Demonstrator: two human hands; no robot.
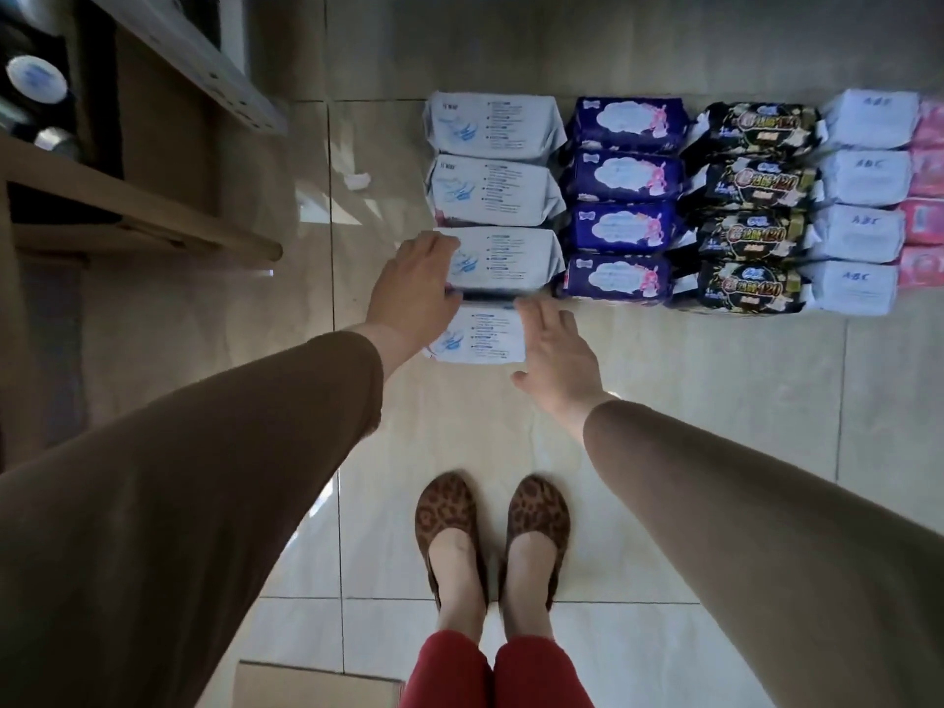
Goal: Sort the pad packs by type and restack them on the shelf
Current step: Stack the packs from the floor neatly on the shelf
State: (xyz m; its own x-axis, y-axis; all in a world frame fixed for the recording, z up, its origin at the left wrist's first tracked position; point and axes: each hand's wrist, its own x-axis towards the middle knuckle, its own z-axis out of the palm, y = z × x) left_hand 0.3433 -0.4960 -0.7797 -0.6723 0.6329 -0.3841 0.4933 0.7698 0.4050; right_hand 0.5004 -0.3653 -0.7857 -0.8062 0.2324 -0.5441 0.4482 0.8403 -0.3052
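Pad packs lie in sorted columns on the tiled floor: white-and-blue packs (493, 127), dark blue packs with a pink rabbit (626, 176), black-and-gold packs (751, 181), white "ABC" packs (863, 176) and pink packs (927, 176) at the right edge. My left hand (414, 293) grips the left end of the third white-and-blue pack (511, 258), which looks slightly raised, with a dark shadow beneath. My right hand (557, 355) is spread, its fingertips at that pack's near edge. One more white-and-blue pack (482, 334) lies below, between my hands.
A wooden shelf (127, 206) stands at the left, with round tins on an upper level. A small white scrap (356, 180) lies on the tiles. My feet in leopard-print shoes (490, 523) stand below the packs. A cardboard box corner (316, 687) is at the bottom.
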